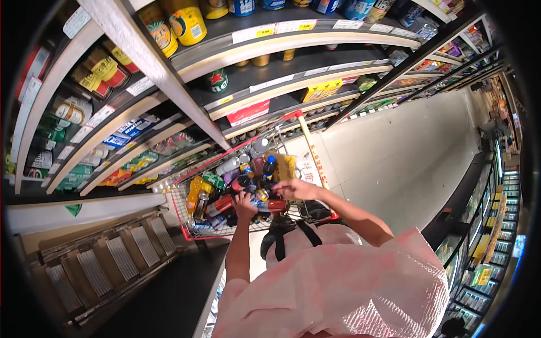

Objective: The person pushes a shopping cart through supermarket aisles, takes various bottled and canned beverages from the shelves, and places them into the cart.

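Observation:
A wire shopping cart [184,205] stands in front of me, filled with a jumble of bottles and cans. My left hand [245,207] is down among them with its fingers bent around the end of a lying bottle with a blue and yellow label [260,199]. Just left of it lies a bottle with a red label [220,206]. My right hand [296,190] hovers above the right part of the load, fingers loosely bent and apart, nothing visible in them. Near it are a dark bottle with a blue cap [270,163] and a yellow-brown package [284,166]. Orange bottles [194,192] stand at the cart's left end.
Shelves [304,45] of cans and bottles rise beyond the cart. The cart's handle [314,147] is at its right end. Pale floor [394,146] stretches right toward lit refrigerated cases [484,248]. A slatted rack [115,256] stands at the lower left.

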### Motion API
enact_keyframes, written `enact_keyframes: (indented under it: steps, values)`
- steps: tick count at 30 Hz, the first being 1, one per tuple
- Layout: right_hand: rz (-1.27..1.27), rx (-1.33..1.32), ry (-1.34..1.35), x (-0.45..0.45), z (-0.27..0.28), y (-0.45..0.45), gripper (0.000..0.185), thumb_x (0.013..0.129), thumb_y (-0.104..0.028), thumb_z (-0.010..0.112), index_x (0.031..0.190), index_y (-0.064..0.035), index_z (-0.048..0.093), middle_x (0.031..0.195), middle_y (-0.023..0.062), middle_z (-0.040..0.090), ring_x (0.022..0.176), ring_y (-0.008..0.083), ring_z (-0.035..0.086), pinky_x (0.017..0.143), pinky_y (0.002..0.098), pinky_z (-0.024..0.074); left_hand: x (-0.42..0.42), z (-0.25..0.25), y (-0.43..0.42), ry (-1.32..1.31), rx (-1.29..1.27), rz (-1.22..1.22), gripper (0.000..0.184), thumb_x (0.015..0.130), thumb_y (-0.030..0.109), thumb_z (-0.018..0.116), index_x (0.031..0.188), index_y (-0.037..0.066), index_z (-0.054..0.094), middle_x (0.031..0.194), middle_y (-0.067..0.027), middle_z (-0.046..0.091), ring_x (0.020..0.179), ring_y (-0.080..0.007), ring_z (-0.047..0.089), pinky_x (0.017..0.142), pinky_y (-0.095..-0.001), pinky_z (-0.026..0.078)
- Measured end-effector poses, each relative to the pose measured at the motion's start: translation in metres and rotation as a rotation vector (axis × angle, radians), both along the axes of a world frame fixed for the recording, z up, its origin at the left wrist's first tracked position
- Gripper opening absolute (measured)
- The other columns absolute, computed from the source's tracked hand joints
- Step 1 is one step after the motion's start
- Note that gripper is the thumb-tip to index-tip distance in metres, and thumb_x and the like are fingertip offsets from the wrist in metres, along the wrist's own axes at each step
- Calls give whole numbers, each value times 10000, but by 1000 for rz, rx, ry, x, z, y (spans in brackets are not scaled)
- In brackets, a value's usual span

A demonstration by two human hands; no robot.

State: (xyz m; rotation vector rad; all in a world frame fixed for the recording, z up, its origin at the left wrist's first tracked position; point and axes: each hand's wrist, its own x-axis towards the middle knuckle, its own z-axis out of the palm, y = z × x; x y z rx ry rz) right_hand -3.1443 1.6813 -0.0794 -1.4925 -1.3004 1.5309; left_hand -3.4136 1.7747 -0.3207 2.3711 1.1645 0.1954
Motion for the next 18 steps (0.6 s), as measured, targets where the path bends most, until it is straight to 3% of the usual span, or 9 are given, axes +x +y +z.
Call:
enact_keyframes:
  steps: [1,3,6,7,9,11,12,16,18]
  values:
    - [-80,54,-125,21,76,17,287,1011,-18,571,1280,-27,668,1166,74,724,1107,193,674,968,342,542,0,-1,4,20,-21,-14,617,522,246,838,1116,175,689,1213,-28,584,1176,-318,531,920,-589,408]
    - [-341,306,-222,92,145,31,185,1038,-130,595,1152,-30,701,1090,74,709,1111,162,646,1009,323,493,-1,-18,11,71,-68,-56,734,510,301,889,1203,208,663,1242,-9,582,1216,-296,520,938,-610,396]
    - [-875,803,-699,198,261,72,217,1053,-193,599,1153,-15,675,999,59,677,886,138,598,809,299,494,8,-23,6,233,-332,36,1037,611,373,910,1508,211,416,1544,-44,449,1488,-303,336,1109,-784,244]
    - [-931,1047,-1000,243,286,87,238,1025,-203,644,1160,-7,653,1040,79,645,900,163,608,769,323,512,11,-32,1,219,-326,95,1090,638,380,905,1561,195,354,1615,-69,392,1536,-308,280,1118,-814,201]
    - [-1041,1125,-1396,286,344,119,415,934,-247,724,1263,-19,611,1188,189,567,1133,374,535,988,472,455,19,-29,-6,143,-356,163,1123,708,354,879,1613,121,257,1662,-194,293,1552,-368,252,1192,-691,239]
    - [-1089,1191,-1553,321,369,155,639,894,-431,777,1333,-7,586,1222,241,544,1147,428,497,995,510,448,5,-89,-20,-104,-254,186,1105,729,331,871,1610,81,253,1648,-247,290,1536,-403,274,1228,-598,267]
    - [-1105,1139,-1602,331,375,172,688,862,-470,792,1321,3,596,1208,278,539,1140,454,492,980,534,448,9,-72,-28,-121,-213,201,1050,743,312,871,1577,27,300,1607,-305,327,1485,-463,337,1217,-511,321]
    - [-1021,803,-1667,337,381,205,673,791,-485,835,1151,59,668,1141,373,550,1090,492,489,928,580,445,29,-28,-66,-452,-277,320,887,785,286,844,1513,19,414,1520,-298,454,1386,-500,439,1133,-555,395]
    - [-1081,892,-1640,334,378,208,555,792,-422,854,984,77,704,1070,355,552,1078,469,488,910,555,451,35,1,-91,-302,-160,361,837,798,275,833,1489,18,438,1495,-288,475,1380,-484,450,1131,-550,398]
